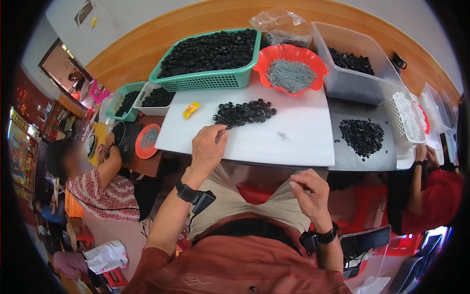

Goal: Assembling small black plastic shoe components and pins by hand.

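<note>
Head view, left hand: the hand (208, 146) reaches over the front edge of the white sheet (303, 147), fingers bent together at the near side of the black caps; whether they grip one, I cannot tell.
Right hand: the hand (313, 192) hangs before the sheet's front edge, toward its right corner, thumb and forefinger drawn together; any grip is unclear.
Black caps: heaped (245, 113) around the sheet's middle.
Small screws: a few (282, 135) right of the caps.
Back edge: green basket (210, 82) left, red bowl (263, 62) right.
</note>
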Tool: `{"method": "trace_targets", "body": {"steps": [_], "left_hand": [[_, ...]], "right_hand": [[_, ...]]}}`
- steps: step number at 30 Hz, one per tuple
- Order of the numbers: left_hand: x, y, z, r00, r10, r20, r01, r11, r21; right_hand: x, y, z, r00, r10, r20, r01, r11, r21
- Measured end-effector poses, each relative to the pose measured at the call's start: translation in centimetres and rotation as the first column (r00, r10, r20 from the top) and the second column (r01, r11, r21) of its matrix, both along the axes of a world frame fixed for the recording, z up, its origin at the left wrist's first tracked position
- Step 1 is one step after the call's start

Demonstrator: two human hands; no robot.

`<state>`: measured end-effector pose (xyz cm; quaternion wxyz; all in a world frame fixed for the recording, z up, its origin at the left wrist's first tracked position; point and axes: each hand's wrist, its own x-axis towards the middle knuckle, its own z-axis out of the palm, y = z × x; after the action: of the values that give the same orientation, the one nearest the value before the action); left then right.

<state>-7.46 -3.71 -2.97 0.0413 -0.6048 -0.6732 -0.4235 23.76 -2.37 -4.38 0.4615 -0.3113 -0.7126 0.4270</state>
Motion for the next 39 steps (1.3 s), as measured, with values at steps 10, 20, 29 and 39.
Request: {"method": "trace_targets", "body": {"steps": [10,20,29,39], "left_hand": [[1.5,0.2,1.1,0.972,-0.186,0.144,0.194,0.98,-0.047],[0.9,0.4,0.4,0.947,-0.263,0.183,0.273,0.961,-0.035],[0.4,0.3,0.6,0.923,-0.296,0.247,0.313,0.949,-0.035],[0.5,0.3,0.7,0.917,-0.333,0.219,0.344,0.939,-0.017]], "right_hand": [[-2.0,4.5,4.2,0.974,-0.143,0.174,0.104,0.971,0.217],[-5.3,8.8,5.0,0.691,-0.209,0.692,-0.05,0.941,0.334],[-5.7,9.5,5.1,0.696,-0.163,0.699,-0.073,0.953,0.295],[-5.6,9.0,4.8,0.683,-0.206,0.7,-0.111,0.919,0.379]]}}
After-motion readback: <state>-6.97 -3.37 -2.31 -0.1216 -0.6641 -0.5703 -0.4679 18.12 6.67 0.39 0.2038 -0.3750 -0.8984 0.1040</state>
